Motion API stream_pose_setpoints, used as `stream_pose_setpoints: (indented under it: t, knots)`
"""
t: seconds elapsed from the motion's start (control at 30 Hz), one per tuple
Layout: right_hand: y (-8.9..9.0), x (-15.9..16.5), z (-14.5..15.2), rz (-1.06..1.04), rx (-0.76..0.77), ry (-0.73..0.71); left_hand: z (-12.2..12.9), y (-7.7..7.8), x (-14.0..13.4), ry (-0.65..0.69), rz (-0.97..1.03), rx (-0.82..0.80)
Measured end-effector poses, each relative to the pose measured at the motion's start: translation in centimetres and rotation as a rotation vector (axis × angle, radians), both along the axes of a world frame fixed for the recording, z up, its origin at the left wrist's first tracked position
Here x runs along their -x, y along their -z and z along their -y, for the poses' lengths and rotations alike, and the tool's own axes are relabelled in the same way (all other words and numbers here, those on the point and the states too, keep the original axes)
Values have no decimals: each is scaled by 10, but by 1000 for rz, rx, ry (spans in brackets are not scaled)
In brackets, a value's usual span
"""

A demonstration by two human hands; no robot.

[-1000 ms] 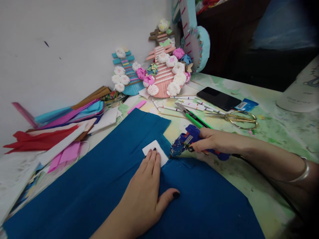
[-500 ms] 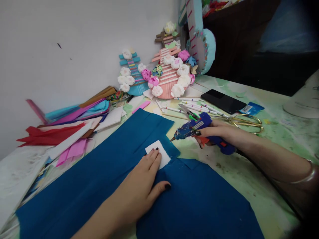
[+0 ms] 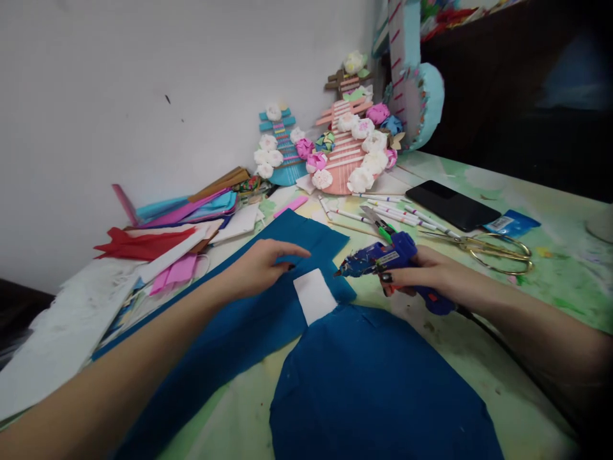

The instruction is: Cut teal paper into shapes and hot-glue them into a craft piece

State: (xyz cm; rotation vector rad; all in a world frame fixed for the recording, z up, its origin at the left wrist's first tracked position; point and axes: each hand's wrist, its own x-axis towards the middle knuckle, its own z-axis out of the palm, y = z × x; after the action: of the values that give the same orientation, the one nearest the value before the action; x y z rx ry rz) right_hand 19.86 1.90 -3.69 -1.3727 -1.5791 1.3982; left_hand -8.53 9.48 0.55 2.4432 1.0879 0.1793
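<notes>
One-handed, grips blue glue gun (image 3: pixel 400 252) in curled right hand (image 3: pixel 424 275) | holds left hand (image 3: pixel 258 265) half open, nothing visibly gripped, over blue paper (image 3: pixel 309 233) | probably light, easily creased; best taken by edges

Plain, smooth, pale-grey wall (image 3: pixel 215 83), rising behind the table, a broad surface mottled in green, white and pale yellow (image 3: pixel 230 409); a short, slanting dark mark (image 3: pixel 167 99) and fainter specks interrupt the wall above the table's left part. Beyond the table's far right edge, dark-brown furniture with a flat front (image 3: pixel 483 83) bears a jumble of red and green material (image 3: pixel 447 22) along its top; a dim bluish patch (image 3: pixel 575 70), too dark to identify, lies farther right. Light is soft and diffuse, evenly spread across the wall and fading to near-black right of the table
</notes>
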Motion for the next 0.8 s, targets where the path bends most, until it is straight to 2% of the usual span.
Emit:
stream_pose_setpoints:
  t: [0.07,0.17,0.23,0.3,0.37,0.5,0.6,0.73,0.8]
  knots:
    - [3,2,-1,35,23,-77,-13,4,-11,81,44,33]
    - [5,3,-2,-39,-10,-166,-30,12,-32,289,65,52]
    - [3,1,-1,-75,-43,-179,-40,17,-47,416,4,-3]
    - [1,-1,0,-80,-57,-168,-48,18,-61,488,-101,-61]
    - [-2,-3,0,-90,-61,-137,-53,17,-73,531,-208,-58]
    - [-2,-7,2,-163,-78,-123,-60,15,-88,609,-331,94]
    - [-1,-9,4,-220,-90,-107,-62,16,-90,627,-329,186]
    - [1,-12,6,-320,-92,-38,-60,21,-86,640,-258,204]
    - [0,-14,6,-387,-89,-89,-58,22,-84,624,-223,239]
